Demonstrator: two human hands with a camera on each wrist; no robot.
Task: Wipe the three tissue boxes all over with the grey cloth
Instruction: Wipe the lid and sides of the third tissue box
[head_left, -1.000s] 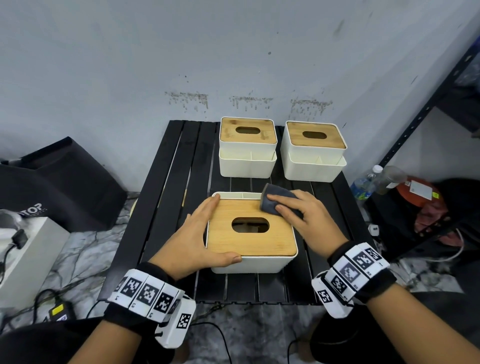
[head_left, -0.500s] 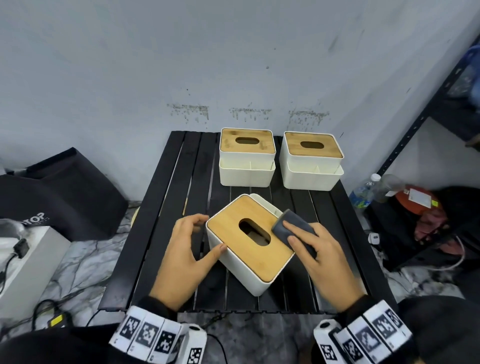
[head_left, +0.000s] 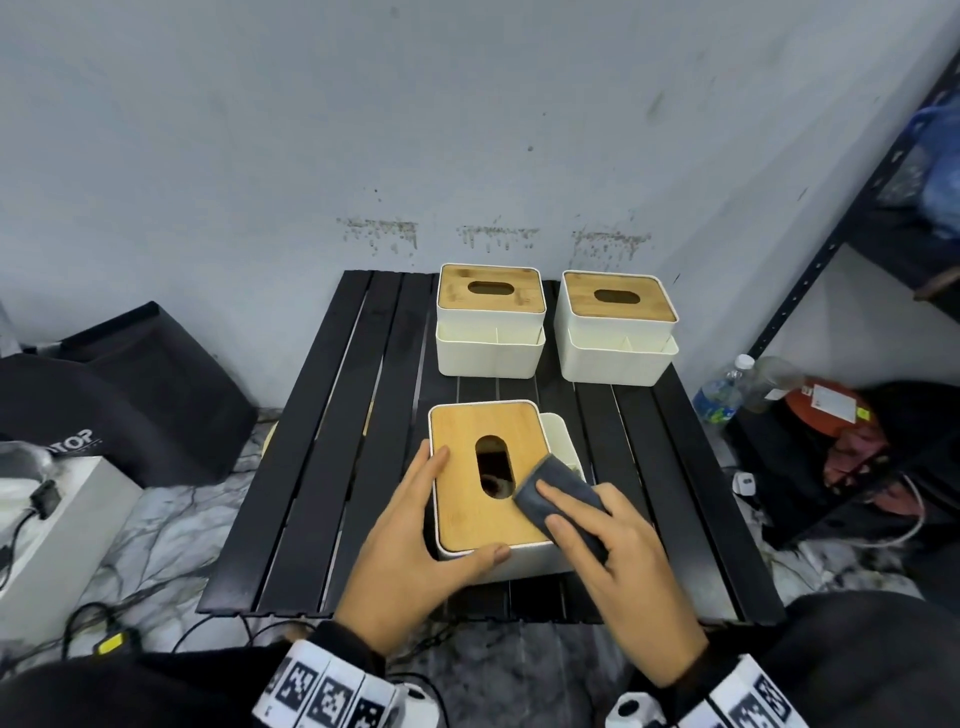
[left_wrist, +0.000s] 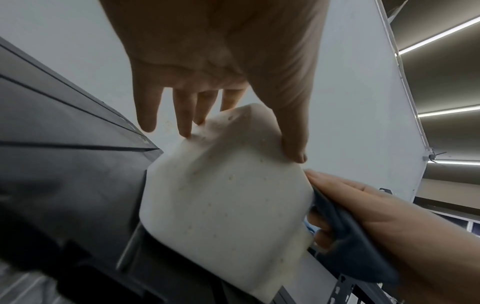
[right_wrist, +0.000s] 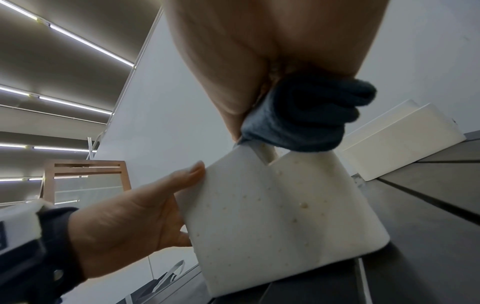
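Setting: black slatted table (head_left: 332, 467) against a pale grey wall (head_left: 363, 130); marbled floor below it.
Near tissue box: white near tissue box (head_left: 524, 561) with a wooden lid (head_left: 457, 467) stands at the front middle of the table, the oval slot running front to back. A low white side tray (head_left: 558, 441) on its right.
Left hand: left hand (head_left: 410, 551) clasps the box's front left corner, fingers laid along the left edge, thumb curled across the front rim; the left wrist view shows the fingertips and thumb touching the white wall.
Right hand: right hand (head_left: 618, 571) holds the grey cloth (head_left: 561, 499) folded under its fingers and presses it on the lid's right edge, just beside the slot; the right wrist view shows the cloth bunched in the palm.
Back boxes: back left box (head_left: 491, 322) and back right box (head_left: 615, 332) sit side by side at the table's far edge, near the wall, well apart from both hands.
Surroundings: black bag (head_left: 130, 395) on the floor to the left; plastic bottle (head_left: 719, 389) by a dark metal shelf (head_left: 831, 234) to the right.
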